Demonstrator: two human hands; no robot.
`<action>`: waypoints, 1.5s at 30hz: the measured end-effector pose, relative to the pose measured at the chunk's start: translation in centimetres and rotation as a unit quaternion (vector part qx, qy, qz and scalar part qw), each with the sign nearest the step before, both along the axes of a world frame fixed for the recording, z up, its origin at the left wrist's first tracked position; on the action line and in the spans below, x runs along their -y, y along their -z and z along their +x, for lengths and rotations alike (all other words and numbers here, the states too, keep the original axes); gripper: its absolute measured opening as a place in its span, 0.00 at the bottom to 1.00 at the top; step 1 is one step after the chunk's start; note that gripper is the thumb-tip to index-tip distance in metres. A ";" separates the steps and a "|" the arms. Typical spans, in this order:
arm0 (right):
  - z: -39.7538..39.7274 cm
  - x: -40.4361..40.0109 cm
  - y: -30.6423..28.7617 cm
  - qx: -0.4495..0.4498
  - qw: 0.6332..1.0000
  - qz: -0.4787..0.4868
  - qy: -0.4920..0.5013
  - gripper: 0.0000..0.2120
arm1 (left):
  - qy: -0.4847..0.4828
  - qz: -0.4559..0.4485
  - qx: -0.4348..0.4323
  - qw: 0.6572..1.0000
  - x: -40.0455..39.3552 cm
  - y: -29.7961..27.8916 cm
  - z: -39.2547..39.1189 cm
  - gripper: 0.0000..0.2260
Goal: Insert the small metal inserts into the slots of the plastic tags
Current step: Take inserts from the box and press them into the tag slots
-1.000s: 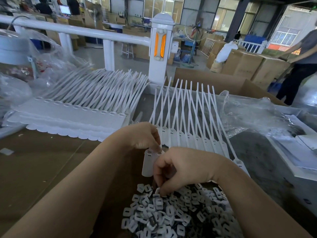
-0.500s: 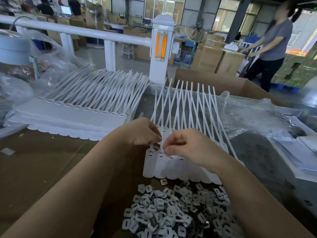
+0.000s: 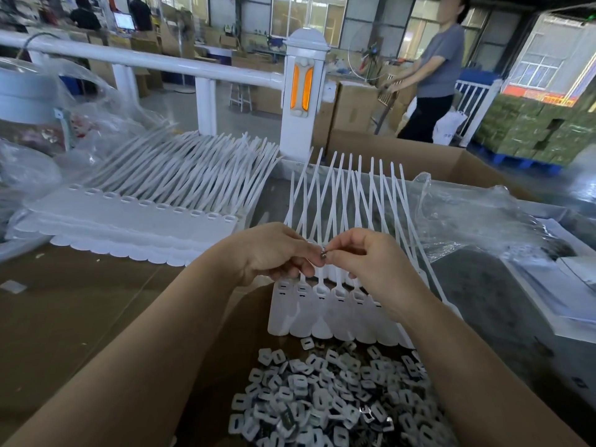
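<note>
Both hands, left hand (image 3: pixel 274 253) and right hand (image 3: pixel 361 256), are pinching one small metal insert (image 3: pixel 323 253) just above the joined strip of white plastic tags (image 3: pixel 322 314), whose nearest slots are seemingly sitting unfilled, a heap of loose inserts (image 3: pixel 325 398) waiting below.

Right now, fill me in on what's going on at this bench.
A person is fitting metal inserts into white plastic tags. Both hands are raised over a joined strip of tags: the left hand and the right hand pinch one small metal insert between their fingertips, above the strip's slots. A pile of loose inserts lies in the cardboard box nearest the person. A stack of tag strips lies to the left.
</note>
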State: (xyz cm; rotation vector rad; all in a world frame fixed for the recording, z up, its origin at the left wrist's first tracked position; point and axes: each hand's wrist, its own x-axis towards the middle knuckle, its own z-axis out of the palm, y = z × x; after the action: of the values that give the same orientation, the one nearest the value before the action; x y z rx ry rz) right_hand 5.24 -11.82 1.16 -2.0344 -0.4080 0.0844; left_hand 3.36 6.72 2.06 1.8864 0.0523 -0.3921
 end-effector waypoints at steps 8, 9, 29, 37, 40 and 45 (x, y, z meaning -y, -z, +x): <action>-0.1 0.0 0.1 0.005 1.000 -0.018 -0.007 0.06 | -0.022 -0.024 0.001 0.999 0.0 0.1 0.0 0.05; 0.0 -0.1 0.1 0.008 1.000 -0.028 0.001 0.06 | -0.024 -0.018 0.007 1.000 0.1 0.1 0.0 0.05; 0.1 0.2 0.2 -0.046 0.984 -0.169 -0.018 0.07 | 0.022 0.169 0.090 0.981 0.7 0.8 0.3 0.03; -0.9 -0.3 0.2 -0.061 0.975 -0.215 -0.003 0.07 | 0.013 0.226 0.094 0.970 0.3 1.4 0.4 0.04; -0.9 -0.4 0.2 -0.061 0.973 -0.222 -0.001 0.09 | 0.009 0.222 0.090 0.971 0.2 1.4 0.4 0.03; -0.9 -0.5 0.4 -0.055 0.970 -0.239 -0.005 0.06 | 0.010 0.230 0.088 0.969 0.4 1.3 0.2 0.03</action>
State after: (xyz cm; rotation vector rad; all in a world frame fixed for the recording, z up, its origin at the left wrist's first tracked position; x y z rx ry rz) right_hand 4.37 -11.29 0.74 -2.4870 -0.3504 0.3267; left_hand 3.55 6.34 0.73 2.3748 0.0040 -0.2372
